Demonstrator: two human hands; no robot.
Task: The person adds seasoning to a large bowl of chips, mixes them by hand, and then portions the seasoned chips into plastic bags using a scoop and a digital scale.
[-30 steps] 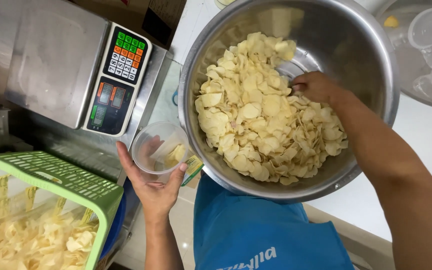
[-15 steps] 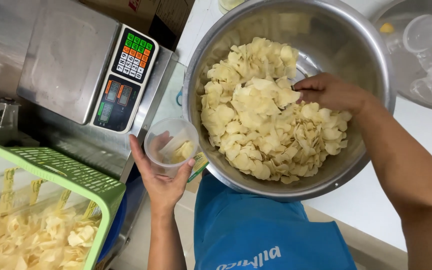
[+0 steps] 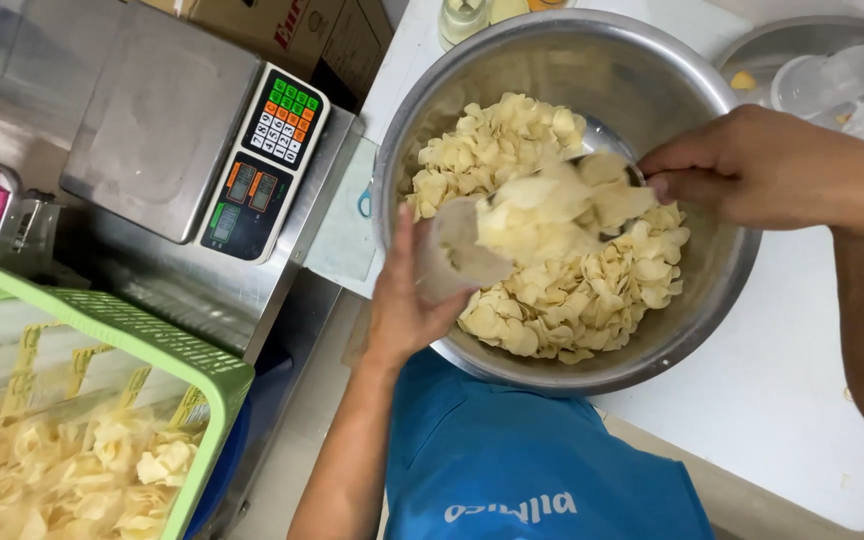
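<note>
Head view looks straight down on a big steel bowl [image 3: 712, 290] heaped with pale chips [image 3: 572, 290], standing on a white surface [image 3: 802, 400]. The left hand [image 3: 402, 300] is closed round a clear plastic cup [image 3: 457, 250], tipped on its side over the near rim with its mouth turned towards the heap. The right hand [image 3: 752, 165] is curled tight round what seems to be the handle of a metal scoop [image 3: 607, 140], though blur there hides where handle ends and fingers begin; a loose clump of chips hangs between scoop and cup, just beyond the left fingertips. Out past the left hand's knuckles sits a steel weighing scale [image 3: 162, 130] with a coloured keypad, and below that wrist a green plastic basket [image 3: 122, 330] holds more chips. Beyond the right hand, a second bowl [image 3: 802, 40] holds spare clear cups. As for risk: the cup mouth is narrow beside the clump, so chips could slide off its lip and drop back into the bowl, or over the rim onto the blue apron [image 3: 532, 460]. Thin chips pressed hard against the cup would likely crack, and a squeeze on so soft a cup could buckle it.
</note>
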